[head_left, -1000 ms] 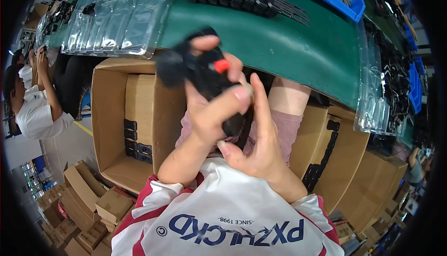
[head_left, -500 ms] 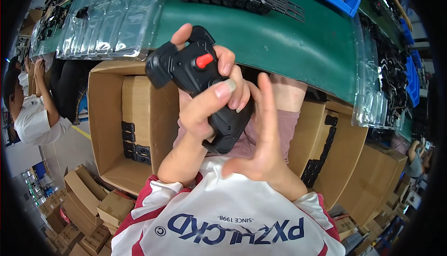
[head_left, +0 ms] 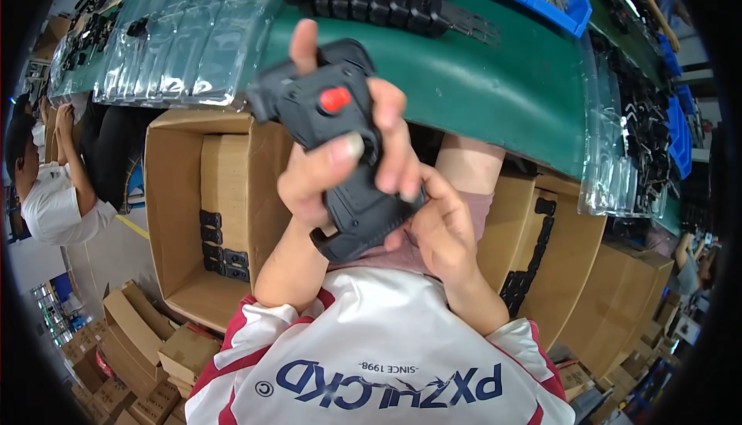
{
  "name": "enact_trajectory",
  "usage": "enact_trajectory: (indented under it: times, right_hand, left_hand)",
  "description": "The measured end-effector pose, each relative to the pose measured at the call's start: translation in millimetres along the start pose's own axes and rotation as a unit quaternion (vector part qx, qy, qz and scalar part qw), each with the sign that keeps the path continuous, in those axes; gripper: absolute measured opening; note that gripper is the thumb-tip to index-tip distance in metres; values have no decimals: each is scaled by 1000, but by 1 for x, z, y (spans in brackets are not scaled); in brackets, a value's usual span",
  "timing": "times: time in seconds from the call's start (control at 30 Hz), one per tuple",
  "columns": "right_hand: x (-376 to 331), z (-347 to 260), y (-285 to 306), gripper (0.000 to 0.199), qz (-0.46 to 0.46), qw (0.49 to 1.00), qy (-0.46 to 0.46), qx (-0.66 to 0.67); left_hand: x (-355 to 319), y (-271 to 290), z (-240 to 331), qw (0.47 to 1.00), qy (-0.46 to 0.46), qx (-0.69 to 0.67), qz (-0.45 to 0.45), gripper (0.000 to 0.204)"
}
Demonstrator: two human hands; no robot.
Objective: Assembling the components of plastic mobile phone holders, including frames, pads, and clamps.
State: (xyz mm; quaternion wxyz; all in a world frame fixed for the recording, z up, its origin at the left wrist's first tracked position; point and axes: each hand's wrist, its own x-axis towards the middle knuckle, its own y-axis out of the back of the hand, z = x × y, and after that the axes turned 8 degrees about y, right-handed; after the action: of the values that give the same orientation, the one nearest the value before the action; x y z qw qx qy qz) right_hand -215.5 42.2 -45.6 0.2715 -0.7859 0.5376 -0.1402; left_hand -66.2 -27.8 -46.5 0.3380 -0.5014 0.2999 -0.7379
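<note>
A black plastic holder (head_left: 348,193) with clamp-like jaws at both ends and a red button (head_left: 335,100) is raised over my lap, tilted. My left hand (head_left: 305,185) is closed round its middle, thumb across the front and fingers along the right side; one finger sticks up past the upper jaw. Against the holder's lower right edge, my right hand (head_left: 448,235) has its fingers curled in and seems to pinch that edge. The holder's back is hidden, and the left fingers are smeared by motion.
Cardboard boxes with black parts stand at left (head_left: 174,216) and right (head_left: 576,270). On the green table (head_left: 502,100) are stacked black parts (head_left: 371,0), clear plastic trays (head_left: 193,38) and blue bins (head_left: 568,19) with red pieces and screws. Another person (head_left: 58,193) sits at far left.
My right hand has gone from spread fingers to curled ones at the holder's lower right edge. The holder has turned a little in my left hand and its lower end has shifted left.
</note>
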Motion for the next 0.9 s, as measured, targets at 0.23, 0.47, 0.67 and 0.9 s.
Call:
enact_trajectory:
  times: [0.23, 0.47, 0.67, 0.9]
  right_hand:
    - [-3, -8, 7, 38, 102, 976, 137, -138]
    - [0, -24, 28, 30, 108, 969, 139, -175]
    - [24, -104, 61, 28, 245, 919, 169, -258]
    - [118, -262, 194, 30, 272, 909, 288, -130]
  left_hand:
    - [2, 11, 6, 959, 133, 242, 63, 74]
    - [-20, -7, -4, 878, 239, 376, 174, 42]
    - [-12, -15, -16, 867, 199, 437, 133, 60]
    - [-51, -12, 27, 883, 300, 338, 124, 49]
